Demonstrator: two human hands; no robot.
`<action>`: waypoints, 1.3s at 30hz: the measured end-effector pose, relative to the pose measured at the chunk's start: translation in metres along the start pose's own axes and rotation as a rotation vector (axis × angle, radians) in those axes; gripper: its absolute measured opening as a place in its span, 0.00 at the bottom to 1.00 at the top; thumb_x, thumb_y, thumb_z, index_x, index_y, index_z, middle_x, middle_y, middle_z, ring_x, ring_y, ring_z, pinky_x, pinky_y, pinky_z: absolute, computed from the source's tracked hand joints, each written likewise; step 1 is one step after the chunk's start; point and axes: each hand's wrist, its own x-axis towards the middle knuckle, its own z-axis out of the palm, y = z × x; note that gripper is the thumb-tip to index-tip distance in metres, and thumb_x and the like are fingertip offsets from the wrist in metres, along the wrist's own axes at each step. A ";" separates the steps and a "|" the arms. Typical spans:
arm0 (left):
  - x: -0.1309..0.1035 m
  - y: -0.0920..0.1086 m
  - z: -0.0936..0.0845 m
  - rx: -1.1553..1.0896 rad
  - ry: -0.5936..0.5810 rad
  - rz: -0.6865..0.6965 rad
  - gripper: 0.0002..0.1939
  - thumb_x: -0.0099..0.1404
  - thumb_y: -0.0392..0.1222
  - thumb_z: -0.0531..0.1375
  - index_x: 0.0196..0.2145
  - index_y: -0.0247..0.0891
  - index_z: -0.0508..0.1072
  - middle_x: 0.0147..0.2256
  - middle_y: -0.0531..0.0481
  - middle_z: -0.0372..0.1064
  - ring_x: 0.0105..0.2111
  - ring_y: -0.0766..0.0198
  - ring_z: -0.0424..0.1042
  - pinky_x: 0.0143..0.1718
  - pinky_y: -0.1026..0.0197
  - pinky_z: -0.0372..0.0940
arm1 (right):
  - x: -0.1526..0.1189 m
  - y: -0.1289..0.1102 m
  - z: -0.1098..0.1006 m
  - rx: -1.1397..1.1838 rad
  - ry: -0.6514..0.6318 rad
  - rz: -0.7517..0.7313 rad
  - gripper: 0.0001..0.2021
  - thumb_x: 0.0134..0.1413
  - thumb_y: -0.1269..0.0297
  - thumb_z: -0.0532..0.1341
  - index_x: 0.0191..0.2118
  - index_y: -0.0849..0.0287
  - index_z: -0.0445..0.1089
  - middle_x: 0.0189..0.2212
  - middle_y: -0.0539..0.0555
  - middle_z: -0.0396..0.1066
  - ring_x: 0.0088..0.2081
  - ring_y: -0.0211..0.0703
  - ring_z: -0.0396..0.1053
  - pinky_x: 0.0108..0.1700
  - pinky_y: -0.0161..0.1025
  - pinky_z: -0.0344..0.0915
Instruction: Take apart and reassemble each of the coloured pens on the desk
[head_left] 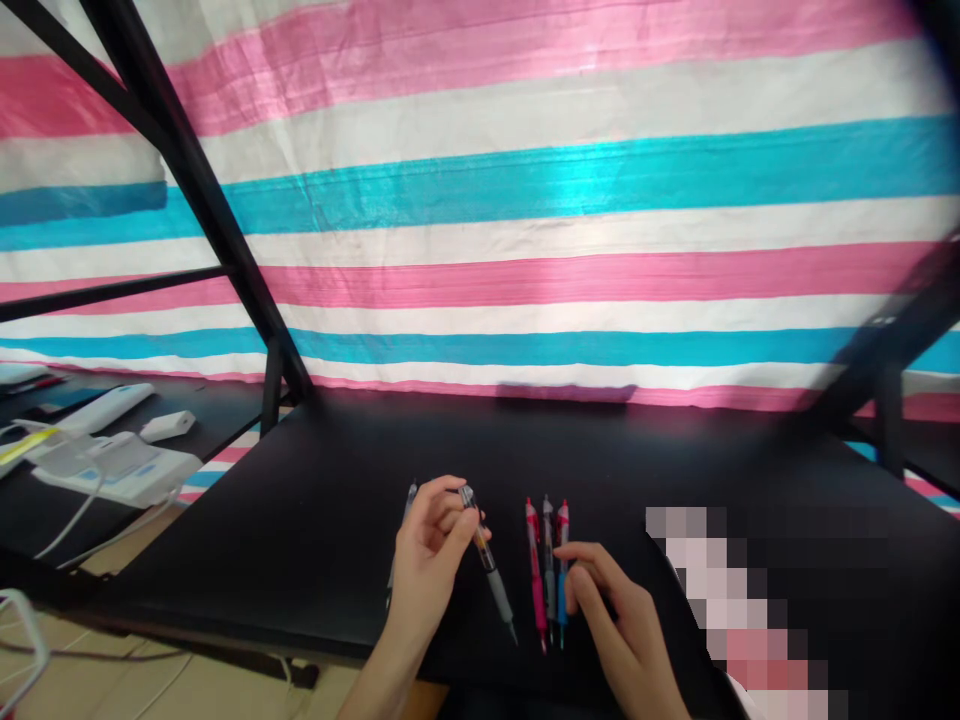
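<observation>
Gray pen (491, 575): in the left hand (431, 545), long body slanting, tip down and right, toward the person.
Left hand: pinching its top part.
Right hand (619, 610): bent by the blue pen (562, 590); can't tell if holding.
Pink pen (536, 580): left of right hand.

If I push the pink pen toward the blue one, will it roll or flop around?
The pink pen may roll a little, since its barrel looks round, but the gray pen between them would probably block it. It likely won't flop: it looks straight and stiff. It's slim, so probably light.
</observation>
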 end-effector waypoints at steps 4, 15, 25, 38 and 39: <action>0.002 0.002 0.002 -0.002 0.007 -0.002 0.15 0.63 0.44 0.68 0.46 0.42 0.72 0.29 0.56 0.71 0.28 0.66 0.75 0.33 0.63 0.73 | 0.000 -0.001 0.000 -0.005 0.006 -0.007 0.15 0.70 0.54 0.54 0.47 0.57 0.72 0.23 0.48 0.68 0.24 0.39 0.66 0.26 0.33 0.60; 0.006 0.009 0.000 0.049 -0.012 -0.007 0.14 0.62 0.45 0.68 0.43 0.42 0.73 0.28 0.56 0.71 0.26 0.67 0.74 0.32 0.62 0.74 | 0.000 -0.004 0.001 -0.003 0.004 0.000 0.15 0.70 0.53 0.54 0.46 0.57 0.72 0.23 0.47 0.67 0.24 0.39 0.65 0.26 0.33 0.60; 0.024 0.028 -0.017 0.081 -0.011 0.030 0.15 0.61 0.44 0.68 0.44 0.41 0.73 0.27 0.56 0.71 0.28 0.64 0.74 0.33 0.60 0.74 | 0.000 -0.005 0.000 0.025 0.008 0.015 0.16 0.69 0.52 0.54 0.45 0.57 0.73 0.23 0.48 0.67 0.24 0.40 0.65 0.25 0.33 0.60; 0.069 0.029 -0.046 0.420 -0.264 -0.018 0.14 0.63 0.47 0.64 0.43 0.39 0.70 0.27 0.54 0.71 0.26 0.60 0.77 0.31 0.58 0.72 | -0.001 0.005 -0.002 0.035 0.009 0.040 0.16 0.67 0.50 0.56 0.44 0.56 0.73 0.23 0.48 0.65 0.25 0.40 0.65 0.26 0.33 0.62; 0.071 0.025 -0.049 0.457 -0.283 -0.025 0.14 0.62 0.46 0.64 0.43 0.39 0.71 0.27 0.53 0.72 0.25 0.59 0.77 0.30 0.58 0.72 | -0.002 0.005 -0.002 0.035 0.010 0.046 0.16 0.67 0.49 0.56 0.44 0.56 0.74 0.23 0.48 0.65 0.25 0.40 0.65 0.25 0.33 0.61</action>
